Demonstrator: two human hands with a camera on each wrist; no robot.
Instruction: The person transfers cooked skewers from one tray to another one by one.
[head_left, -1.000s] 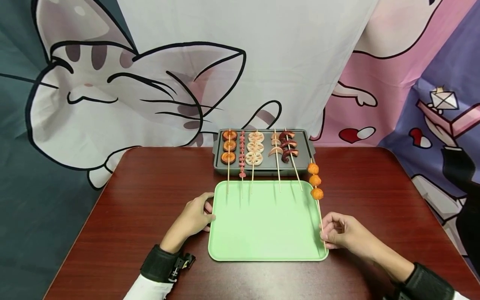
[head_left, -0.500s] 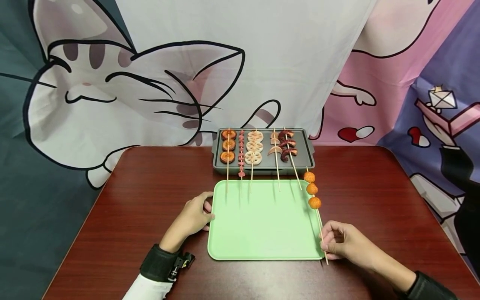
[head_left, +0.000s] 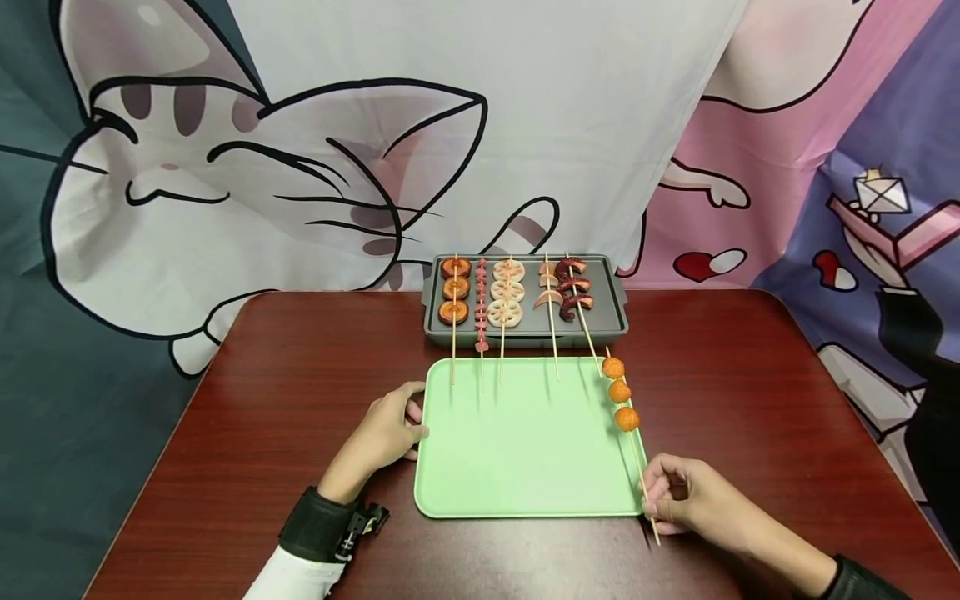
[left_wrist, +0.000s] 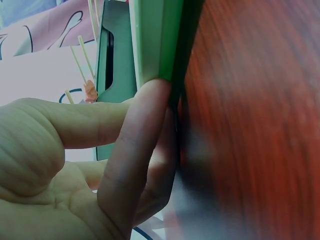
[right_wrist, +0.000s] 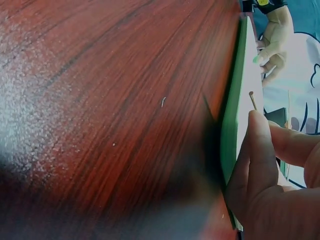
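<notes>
You have a light green rectangular tray [head_left: 528, 442] that looks like smooth plastic with a low sheen, and a dark grey rectangular grill pan [head_left: 532, 329] that looks like matt metal. Your skewer of three round orange balls [head_left: 619, 392] has a wood-like stick. The reddish-brown grained table [head_left: 720, 367] looks like polished, glossy wood. Your wide black cuff [head_left: 318, 525] resembles smooth leather, your white sleeve [head_left: 296, 575] matt cloth, the printed backdrop [head_left: 570, 92] creased, matt fabric
</notes>
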